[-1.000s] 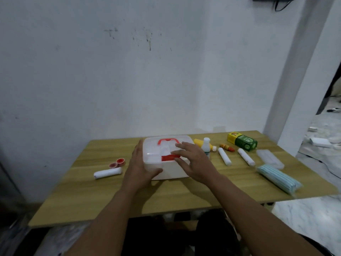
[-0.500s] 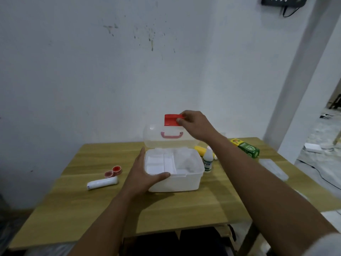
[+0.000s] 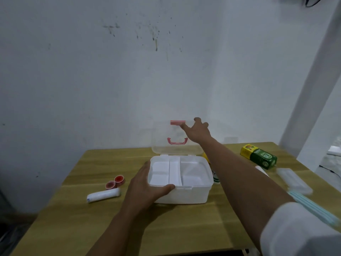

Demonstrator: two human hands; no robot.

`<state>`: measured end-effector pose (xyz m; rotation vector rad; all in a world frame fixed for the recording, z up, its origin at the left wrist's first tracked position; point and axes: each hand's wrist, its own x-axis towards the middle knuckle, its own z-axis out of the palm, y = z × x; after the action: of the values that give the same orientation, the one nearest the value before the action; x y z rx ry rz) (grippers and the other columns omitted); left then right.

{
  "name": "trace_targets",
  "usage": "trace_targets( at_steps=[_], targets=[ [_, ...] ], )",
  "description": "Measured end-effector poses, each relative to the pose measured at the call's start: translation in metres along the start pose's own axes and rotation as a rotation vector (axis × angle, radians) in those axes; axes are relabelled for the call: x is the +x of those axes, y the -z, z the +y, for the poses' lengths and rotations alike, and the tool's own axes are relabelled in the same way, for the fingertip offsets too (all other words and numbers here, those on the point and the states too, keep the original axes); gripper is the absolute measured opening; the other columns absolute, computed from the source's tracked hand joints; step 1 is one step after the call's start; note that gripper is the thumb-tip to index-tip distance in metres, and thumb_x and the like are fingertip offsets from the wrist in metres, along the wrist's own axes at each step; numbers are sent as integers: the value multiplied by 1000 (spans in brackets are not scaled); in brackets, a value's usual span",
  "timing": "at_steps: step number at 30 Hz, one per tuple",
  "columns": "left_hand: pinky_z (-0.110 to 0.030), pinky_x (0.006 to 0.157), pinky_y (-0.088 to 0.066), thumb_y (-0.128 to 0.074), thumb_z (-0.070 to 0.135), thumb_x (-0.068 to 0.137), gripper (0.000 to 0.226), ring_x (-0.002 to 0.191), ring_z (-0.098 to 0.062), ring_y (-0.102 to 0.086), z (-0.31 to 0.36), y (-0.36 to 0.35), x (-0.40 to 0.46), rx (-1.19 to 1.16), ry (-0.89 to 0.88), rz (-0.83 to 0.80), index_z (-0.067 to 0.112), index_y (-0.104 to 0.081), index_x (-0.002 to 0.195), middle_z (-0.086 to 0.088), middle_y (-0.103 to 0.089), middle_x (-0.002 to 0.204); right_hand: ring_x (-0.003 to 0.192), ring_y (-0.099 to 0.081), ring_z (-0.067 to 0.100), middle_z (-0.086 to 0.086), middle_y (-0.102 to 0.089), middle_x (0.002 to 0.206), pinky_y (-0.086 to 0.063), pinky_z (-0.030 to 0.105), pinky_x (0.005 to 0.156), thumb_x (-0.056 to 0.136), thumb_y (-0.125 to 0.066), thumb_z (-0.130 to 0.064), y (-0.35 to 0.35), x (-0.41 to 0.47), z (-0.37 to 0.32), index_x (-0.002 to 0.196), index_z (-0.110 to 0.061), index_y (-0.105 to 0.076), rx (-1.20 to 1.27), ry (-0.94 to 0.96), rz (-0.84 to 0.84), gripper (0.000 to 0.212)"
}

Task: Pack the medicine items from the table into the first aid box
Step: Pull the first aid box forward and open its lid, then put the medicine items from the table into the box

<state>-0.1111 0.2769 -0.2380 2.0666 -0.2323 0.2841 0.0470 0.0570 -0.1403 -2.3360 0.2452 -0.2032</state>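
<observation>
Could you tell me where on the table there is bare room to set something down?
The near edge of the table, in front of the box and between the forearms, is bare. So is the far left corner behind the red caps and the roll. Right of the box it is crowded: green carton, clear case, masks.

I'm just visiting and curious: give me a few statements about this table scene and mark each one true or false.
1. The first aid box has its lid standing open. True.
2. The box already holds medicine items. False: its compartments look empty.
3. The left hand rests on the box's left front corner. True.
4. The right hand holds the green carton. False: it is at the raised lid; the carton lies on the table.
5. Two small red caps lie left of the box. True.
</observation>
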Motion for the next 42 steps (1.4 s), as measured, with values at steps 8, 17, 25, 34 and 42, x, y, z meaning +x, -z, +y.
trace_targets(
  at_steps=[8,17,25,34,42],
  targets=[
    [-21,84,-45,-89,63,57,97,113,5,-48,0,-4,-15,78,-41,96,44,-43,141,28,-50,129,126,-51,37,17,-43,150,-55,47,89,93,-60,-57,11,-12,16,149,1,-33,28,-24,-196,85],
    [-47,108,-43,-83,79,48,140,140,-22,-41,5,10,14,46,139,-169,34,-15,161,10,-33,160,103,-61,33,16,-64,125,-61,48,79,92,-69,-33,86,-33,69,130,1,-61,-66,12,-17,52],
    [-47,95,-52,-78,86,47,117,124,-19,-54,5,9,6,59,92,-189,45,-35,147,12,-54,144,87,-68,29,13,-73,91,-57,35,71,83,-66,-17,140,-67,155,95,-1,-73,-391,-89,73,21],
    [-45,92,-52,-78,84,49,111,122,-20,-55,4,7,4,74,93,-155,45,-38,145,13,-56,140,86,-64,23,6,-66,94,-45,30,66,86,-69,-31,144,-85,206,100,-11,-59,-560,-235,56,27],
    [-42,87,-51,-82,77,51,108,121,-17,-55,1,1,1,29,91,-101,43,-40,145,15,-56,139,63,-56,19,5,-61,68,-38,29,52,96,-54,-27,124,-82,224,77,-10,-61,-607,-243,56,27]
  ],
)
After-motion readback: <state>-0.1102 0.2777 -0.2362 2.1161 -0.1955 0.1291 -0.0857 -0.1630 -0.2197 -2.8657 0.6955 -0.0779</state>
